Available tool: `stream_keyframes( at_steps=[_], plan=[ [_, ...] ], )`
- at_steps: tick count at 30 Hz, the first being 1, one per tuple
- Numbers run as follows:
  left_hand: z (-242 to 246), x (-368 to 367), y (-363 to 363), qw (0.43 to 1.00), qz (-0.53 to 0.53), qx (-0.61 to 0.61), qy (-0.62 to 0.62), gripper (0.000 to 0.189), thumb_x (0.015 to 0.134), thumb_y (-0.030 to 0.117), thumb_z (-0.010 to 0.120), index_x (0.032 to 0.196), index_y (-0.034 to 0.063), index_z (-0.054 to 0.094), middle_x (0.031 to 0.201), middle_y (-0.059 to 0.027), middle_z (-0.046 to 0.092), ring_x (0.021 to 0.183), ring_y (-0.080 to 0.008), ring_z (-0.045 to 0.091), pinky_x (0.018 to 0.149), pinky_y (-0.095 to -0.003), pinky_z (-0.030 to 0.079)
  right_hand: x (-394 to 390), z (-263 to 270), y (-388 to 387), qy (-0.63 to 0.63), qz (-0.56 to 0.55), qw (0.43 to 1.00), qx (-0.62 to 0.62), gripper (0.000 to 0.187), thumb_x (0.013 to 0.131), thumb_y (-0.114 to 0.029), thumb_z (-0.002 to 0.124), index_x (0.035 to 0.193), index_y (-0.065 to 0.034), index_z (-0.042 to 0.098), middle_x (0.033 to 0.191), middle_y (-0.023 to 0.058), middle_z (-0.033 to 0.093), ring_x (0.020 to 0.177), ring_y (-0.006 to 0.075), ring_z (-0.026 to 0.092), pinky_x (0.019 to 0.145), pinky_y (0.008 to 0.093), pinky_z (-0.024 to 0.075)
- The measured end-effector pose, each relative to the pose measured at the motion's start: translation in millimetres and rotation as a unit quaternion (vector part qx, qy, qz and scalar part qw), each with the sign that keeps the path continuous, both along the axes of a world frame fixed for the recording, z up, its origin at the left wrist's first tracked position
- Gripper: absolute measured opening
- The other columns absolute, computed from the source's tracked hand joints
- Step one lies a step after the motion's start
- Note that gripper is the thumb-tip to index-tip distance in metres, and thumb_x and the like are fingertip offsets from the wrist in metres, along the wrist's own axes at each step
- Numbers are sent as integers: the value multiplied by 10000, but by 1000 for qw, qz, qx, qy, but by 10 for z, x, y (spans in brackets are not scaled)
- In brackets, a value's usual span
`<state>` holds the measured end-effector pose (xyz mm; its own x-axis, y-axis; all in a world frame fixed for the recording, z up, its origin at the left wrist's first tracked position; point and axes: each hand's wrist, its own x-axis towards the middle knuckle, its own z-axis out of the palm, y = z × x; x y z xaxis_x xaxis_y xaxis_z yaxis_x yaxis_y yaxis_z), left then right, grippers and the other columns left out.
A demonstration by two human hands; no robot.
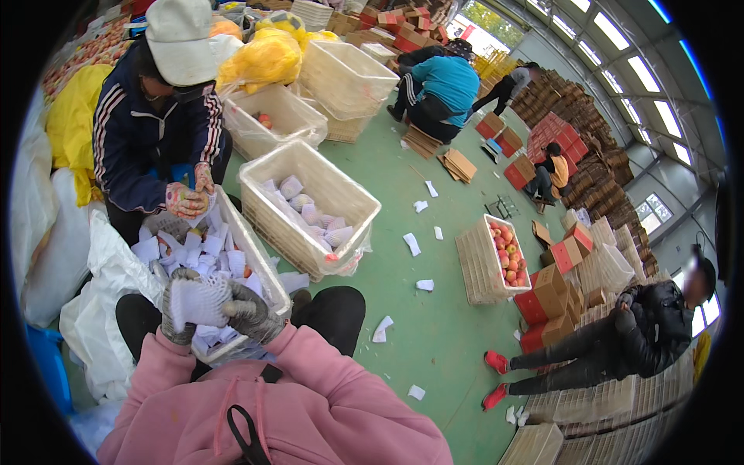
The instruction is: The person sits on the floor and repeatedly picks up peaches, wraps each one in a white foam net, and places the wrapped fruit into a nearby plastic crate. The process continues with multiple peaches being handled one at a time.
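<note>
My left hand (179, 305), in a grey knit glove, grips a white foam net sleeve (203, 299) from its left side. At the sleeve's right end is my right hand (254, 314), gloved in grey too, its fingers on the foam. Whether fruit is inside cannot be told. Both hands are above a white plastic crate (273, 285) filled with loose foam net sleeves (212, 244) and a few apples partly covered by them. Beyond it, a second lined crate (311, 264) holds several foam-wrapped fruits (311, 212).
Across the crate a co-worker (157, 128) in patterned gloves handles a foam sleeve. White plastic sacks (110, 290) lie at the left. A crate of apples (505, 256) stands on the green floor at the right, with scattered foam pieces (411, 244) between. Another person (633, 331) stands at the far right.
</note>
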<state>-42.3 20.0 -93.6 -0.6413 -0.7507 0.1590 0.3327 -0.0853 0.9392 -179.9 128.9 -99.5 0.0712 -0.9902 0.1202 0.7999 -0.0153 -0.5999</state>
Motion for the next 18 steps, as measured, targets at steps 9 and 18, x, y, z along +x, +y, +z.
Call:
stream_keyframes(
  at_steps=[9,18],
  plan=[
    [-312,-354,-419,891,-43,-436,-120,335,771,202,630,1047,34,541,937,-73,607,849,-206,601,772,-320,481,-214,472,83,158,-130,973,-110,581,669,-163,782,1178,-20,542,1113,37,593,1049,111,513,941,315,401],
    [639,-745,273,873,-138,-463,-58,314,694,239,673,832,-38,623,712,-107,616,639,-243,584,621,-306,463,-255,643,304,195,-187,960,-73,465,725,-102,682,1157,-4,541,1086,51,597,989,143,543,887,314,436]
  ],
)
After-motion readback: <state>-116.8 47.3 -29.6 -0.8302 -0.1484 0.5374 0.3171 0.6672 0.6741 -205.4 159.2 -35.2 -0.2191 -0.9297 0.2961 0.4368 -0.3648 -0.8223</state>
